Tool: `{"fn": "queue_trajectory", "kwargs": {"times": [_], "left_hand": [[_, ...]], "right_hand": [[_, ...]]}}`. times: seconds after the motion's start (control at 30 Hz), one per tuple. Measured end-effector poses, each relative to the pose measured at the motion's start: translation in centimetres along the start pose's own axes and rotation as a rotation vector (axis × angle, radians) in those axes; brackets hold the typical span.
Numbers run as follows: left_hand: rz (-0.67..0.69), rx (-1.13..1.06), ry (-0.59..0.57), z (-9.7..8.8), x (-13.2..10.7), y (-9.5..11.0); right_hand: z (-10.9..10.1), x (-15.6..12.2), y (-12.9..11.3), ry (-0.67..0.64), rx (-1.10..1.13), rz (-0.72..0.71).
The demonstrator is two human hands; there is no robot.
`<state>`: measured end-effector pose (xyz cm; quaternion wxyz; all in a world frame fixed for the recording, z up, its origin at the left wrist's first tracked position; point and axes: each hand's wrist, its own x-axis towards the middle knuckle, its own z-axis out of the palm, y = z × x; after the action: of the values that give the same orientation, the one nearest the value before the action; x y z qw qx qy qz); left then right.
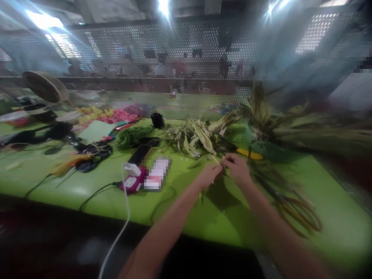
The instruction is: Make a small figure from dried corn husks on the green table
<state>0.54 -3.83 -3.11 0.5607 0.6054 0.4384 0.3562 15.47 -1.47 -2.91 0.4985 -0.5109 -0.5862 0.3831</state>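
Observation:
Over the green table (180,228), my two hands are close together, almost fingertip to fingertip. My left hand (209,174) is closed, pinching a thin pale leaf strip (214,159). My right hand (236,167) is closed too, its bent fingers at the same strip; its fingertips partly cover the strip. Just beyond them lies a heap of pale, dry-looking leaves (203,138), some long and curled. A yellow handle (250,154) shows behind my right hand. To the right rests a long tool with orange looped handles (302,213), blurred.
Left of my arms are a phone with a lit screen (157,174), a dark phone (140,155) and a magenta power block (136,182) with a white cable. Further left lie a yellow glue gun (71,164) and pink flowers (123,115). A perforated panel (174,100) stands behind.

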Motion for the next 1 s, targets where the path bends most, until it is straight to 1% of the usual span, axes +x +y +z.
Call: {"fn": "queue_trajectory", "kwargs": {"times": [0.1, 0.13, 0.2, 0.27, 0.33, 0.4, 0.47, 0.63, 0.77, 0.9, 1.0], "left_hand": [[0.024, 0.006, 0.028, -0.3, 0.2, -0.1], [0.035, -0.003, 0.064, -0.5, 0.4, -0.2], [0.048, -0.030, 0.170, -1.0, 0.6, -0.3], [0.061, -0.083, 0.268, -1.3, 0.7, -0.4], [0.072, -0.161, 0.309, -1.5, 0.8, -0.3], [0.073, -0.221, 0.308, -1.6, 0.7, -0.2], [0.053, -0.228, 0.303, -1.5, 0.6, 0.0], [0.006, -0.154, 0.328, -1.4, 0.5, 0.0], [-0.006, -0.149, 0.339, -1.1, 0.6, -0.1], [0.045, -0.122, 0.315, -1.1, 0.6, -0.2], [0.079, -0.080, 0.281, -1.2, 0.6, -0.2]], "right_hand": [[-0.1, 0.0, -0.3, -0.053, 0.026, 0.029], [-0.1, 0.1, -0.5, -0.073, 0.043, 0.043], [-0.1, 0.0, -0.7, -0.108, 0.044, 0.057], [0.0, 0.0, -0.7, -0.135, -0.020, 0.042], [0.1, -0.1, -0.5, -0.168, -0.090, 0.012], [0.2, -0.1, -0.2, -0.198, -0.107, -0.010], [0.3, -0.1, 0.0, -0.209, -0.096, -0.018], [0.2, 0.0, 0.1, -0.149, -0.106, -0.026], [0.2, 0.0, 0.4, -0.130, -0.134, -0.025], [0.2, 0.0, 0.5, -0.120, -0.146, -0.026], [0.2, 0.0, 0.3, -0.105, -0.133, 0.001]]}}
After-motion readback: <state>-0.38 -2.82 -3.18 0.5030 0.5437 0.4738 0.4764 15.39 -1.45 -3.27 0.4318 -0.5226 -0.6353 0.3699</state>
